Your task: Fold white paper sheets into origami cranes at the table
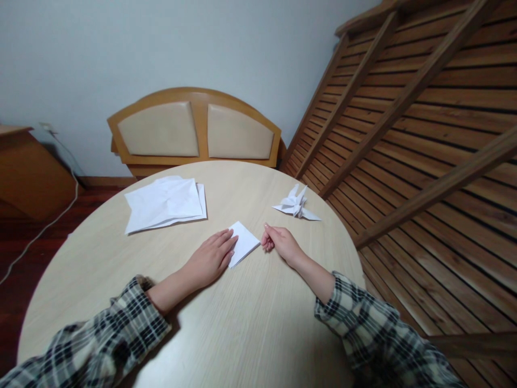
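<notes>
A small folded square of white paper [245, 245] lies on the round table with its corners turned like a diamond. My left hand [210, 256] rests flat on its left part, fingers stretched out and covering that corner. Beside the paper's right corner is my right hand [280, 243], its fingers curled in and the thumb laid along the top. Nothing shows between those fingers; whether they touch the corner is hard to see. Beyond the right hand sits a folded white paper crane [295, 203] with pointed wings.
Several creased white sheets [165, 202] lie in a loose pile at the table's back left. The pale wooden table [242, 334] has a curved edge. Behind it stands a padded headboard [194, 129]; a slatted wooden frame [424, 161] leans at the right. A cable [44, 221] trails at the left.
</notes>
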A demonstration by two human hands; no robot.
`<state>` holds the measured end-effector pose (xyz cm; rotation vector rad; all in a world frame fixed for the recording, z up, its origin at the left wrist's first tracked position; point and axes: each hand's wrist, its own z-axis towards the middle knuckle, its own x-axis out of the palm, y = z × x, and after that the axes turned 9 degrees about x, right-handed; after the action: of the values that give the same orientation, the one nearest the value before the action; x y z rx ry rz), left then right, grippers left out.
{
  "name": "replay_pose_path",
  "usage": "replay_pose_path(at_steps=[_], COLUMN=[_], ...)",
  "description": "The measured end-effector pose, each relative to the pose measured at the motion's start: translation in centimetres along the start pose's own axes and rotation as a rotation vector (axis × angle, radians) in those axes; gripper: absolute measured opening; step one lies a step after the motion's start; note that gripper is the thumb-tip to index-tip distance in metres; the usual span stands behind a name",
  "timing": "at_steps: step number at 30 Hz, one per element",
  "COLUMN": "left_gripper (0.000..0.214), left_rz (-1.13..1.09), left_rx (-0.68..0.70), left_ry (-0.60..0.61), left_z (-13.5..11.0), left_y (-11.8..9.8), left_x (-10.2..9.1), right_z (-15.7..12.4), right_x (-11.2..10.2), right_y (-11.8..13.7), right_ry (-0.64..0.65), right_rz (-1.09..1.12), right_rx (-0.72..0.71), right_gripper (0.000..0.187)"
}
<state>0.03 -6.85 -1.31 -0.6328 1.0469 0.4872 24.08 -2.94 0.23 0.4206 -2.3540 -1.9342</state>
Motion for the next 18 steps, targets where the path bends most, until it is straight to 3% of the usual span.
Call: replay_pose_path(at_steps=[3, 7, 12, 18], left_gripper=[0.045, 0.044, 0.043, 0.043], left_rz=[0.000, -0.021, -0.038, -0.066], left_rx=[0.005, 0.003, 0.002, 0.005], left_ry=[0.019, -0.003, -0.005, -0.021], left_z=[0.0, 0.0, -0.1, 0.0], left_y=[0.0, 0.0, 0.1, 0.0], left_x=[-0.2, -0.2, -0.1, -0.2], right_z=[0.3, 0.2, 0.0, -0.1], right_x=[-0.5, -1.0, -1.3, -1.2], right_y=[0.0, 0.0, 0.2, 0.1], right_ry=[-0.069, -0.146, -0.086, -0.029], right_rz=[-0.081, -0.350, -0.557, -0.535], right_rx=[-0.063, -0.229, -0.316, -0.317], right_gripper=[0.061, 0.041, 0.024, 0.018])
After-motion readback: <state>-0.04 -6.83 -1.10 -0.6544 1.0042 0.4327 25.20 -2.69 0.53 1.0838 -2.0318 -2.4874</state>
